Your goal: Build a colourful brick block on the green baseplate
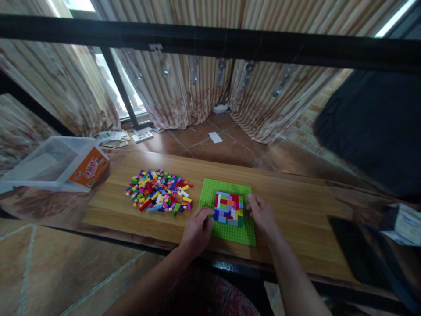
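A green studded baseplate (229, 235) lies on the wooden board, with a flat patch of toy bricks (228, 208) in red, blue, white, yellow and other colours built on its middle. My left hand (196, 230) rests over the plate's left edge. Its fingers are bent and close together, the tips at the patch's left side; anything between them is hidden. Across the plate, my right hand (262, 213) is by the right edge with fingers curled inward, close to the patch. What it may pinch is too small to make out. Left of the plate spreads a pile of loose bricks (161, 191).
A clear plastic bin (62, 160) with an orange label stands beyond the board's left end. A dark flat object (357, 250) lies at the wooden board's (296, 210) right end. A dark metal bar (210, 41) crosses above, before the curtains. Papers (113, 138) lie on the floor.
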The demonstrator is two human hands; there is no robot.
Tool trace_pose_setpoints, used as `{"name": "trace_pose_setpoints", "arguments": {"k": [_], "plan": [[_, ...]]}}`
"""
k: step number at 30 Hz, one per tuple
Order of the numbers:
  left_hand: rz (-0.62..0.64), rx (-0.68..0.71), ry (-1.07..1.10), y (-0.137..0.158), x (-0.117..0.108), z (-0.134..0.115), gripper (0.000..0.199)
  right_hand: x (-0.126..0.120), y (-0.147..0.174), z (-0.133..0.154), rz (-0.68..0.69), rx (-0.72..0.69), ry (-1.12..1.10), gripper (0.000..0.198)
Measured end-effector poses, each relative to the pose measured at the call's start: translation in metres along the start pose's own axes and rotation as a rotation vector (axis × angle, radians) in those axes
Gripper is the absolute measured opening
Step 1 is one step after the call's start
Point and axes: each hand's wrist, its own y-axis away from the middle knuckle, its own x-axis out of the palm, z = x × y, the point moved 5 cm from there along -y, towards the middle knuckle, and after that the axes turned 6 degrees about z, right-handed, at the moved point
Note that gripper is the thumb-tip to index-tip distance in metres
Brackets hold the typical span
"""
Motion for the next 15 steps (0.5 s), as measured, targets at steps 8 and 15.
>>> {"name": "trace_pose_setpoints", "arguments": {"k": [8, 15], "plan": [[0.016, -0.016, -0.014, 0.005, 0.001, -0.001, 0.018, 0.002, 0.004, -0.012, -0.010, 0.013, 0.016, 0.063], [0.012, -0.005, -0.020, 0.006, 0.000, -0.003, 0.017, 0.000, 0.006, -0.016, -0.045, -0.012, 0.056, 0.060]]}}
